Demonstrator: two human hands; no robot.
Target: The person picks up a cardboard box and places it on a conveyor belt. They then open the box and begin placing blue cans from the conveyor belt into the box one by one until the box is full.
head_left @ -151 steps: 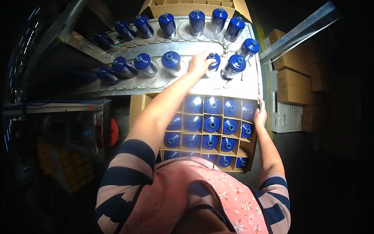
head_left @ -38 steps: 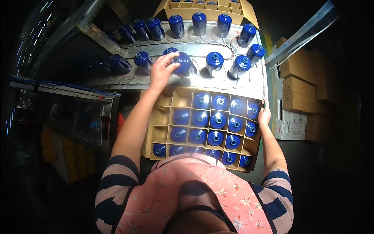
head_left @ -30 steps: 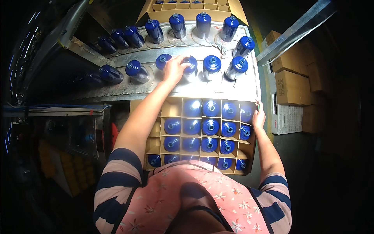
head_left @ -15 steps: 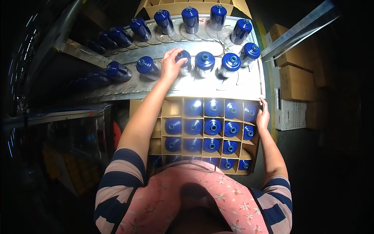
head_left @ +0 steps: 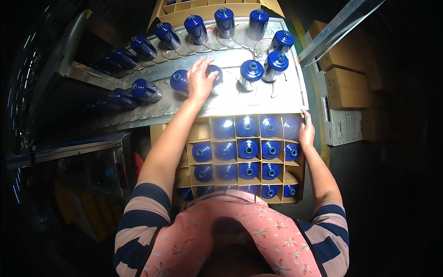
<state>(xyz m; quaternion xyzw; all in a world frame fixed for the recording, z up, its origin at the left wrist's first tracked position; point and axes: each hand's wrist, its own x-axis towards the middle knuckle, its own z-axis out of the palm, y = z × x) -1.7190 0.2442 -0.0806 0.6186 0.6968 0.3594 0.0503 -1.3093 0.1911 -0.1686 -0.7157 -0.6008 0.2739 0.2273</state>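
Observation:
My left hand (head_left: 201, 79) reaches over a conveyor, its thumb and fingers curved around the top of a glossy blue bottle (head_left: 214, 74) that stands upright. Another blue bottle (head_left: 179, 82) is close on its left, partly behind the hand. My right hand (head_left: 306, 130) is closed at the far right corner of a divided cardboard carton (head_left: 198, 133); a small green thing shows at its fingers, too small to name. Blue bottles (head_left: 248, 149) fill many of the carton's compartments, necks up. A few compartments at its left and right sides show bare cardboard.
More bottles (head_left: 224, 23) stand in a curved row along the metal conveyor (head_left: 230, 104). Beyond it is another divided carton (head_left: 198, 7). A slanted metal post (head_left: 339, 30) rises at the right, near stacked cardboard boxes (head_left: 346, 94) and a pale crate (head_left: 348, 124).
The bottles on the conveyor have shifted, and a wider gap now lies right of the bottle at my left hand. My right hand stays at the carton's corner. The view has moved slightly.

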